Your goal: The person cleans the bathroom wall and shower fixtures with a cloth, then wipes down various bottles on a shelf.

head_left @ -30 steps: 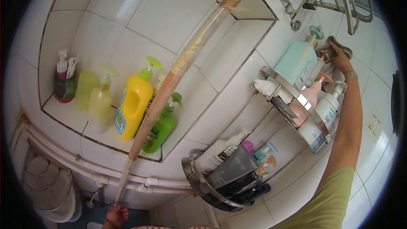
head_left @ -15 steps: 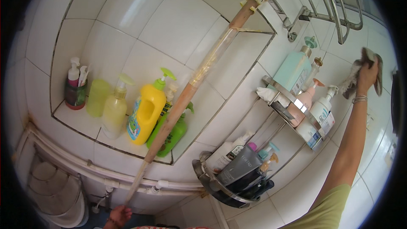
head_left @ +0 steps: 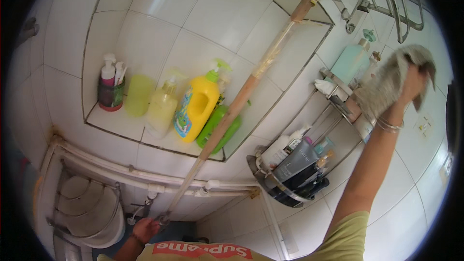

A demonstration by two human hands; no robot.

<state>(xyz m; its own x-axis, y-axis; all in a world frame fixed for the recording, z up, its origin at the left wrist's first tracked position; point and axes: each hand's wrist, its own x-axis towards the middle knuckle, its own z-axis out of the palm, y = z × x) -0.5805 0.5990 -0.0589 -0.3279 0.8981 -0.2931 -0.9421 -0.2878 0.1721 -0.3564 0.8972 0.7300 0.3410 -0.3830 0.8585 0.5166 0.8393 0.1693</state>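
Note:
My right hand [head_left: 413, 87], a bracelet at its wrist, is closed on a crumpled grey cloth [head_left: 394, 77]. The cloth spreads across the front of the upper corner rack, hiding part of its bottles. A mint-green pump bottle [head_left: 349, 62] stands beside it on that rack. Low in the view, my left hand [head_left: 145, 230] has its fingers curled, close to the lower end of a long wooden pole [head_left: 237, 101]. Whether those fingers touch the pole or hold something small cannot be made out. The pole slants up to a metal towel rack [head_left: 382, 9], where its top is tied.
A tiled wall niche holds a yellow jug-shaped bottle [head_left: 195, 108], a green bottle [head_left: 220, 128], pale pump bottles and a dark cup [head_left: 110, 94]. Several tubes and bottles fill the lower corner rack [head_left: 261, 169]. White pipes [head_left: 116, 174] run above a lidded white bucket [head_left: 92, 212].
My right hand has swung the cloth leftward and down, from the bare tiles to in front of the upper rack's bottles. The whole view has shifted, so the niche sits farther right and higher.

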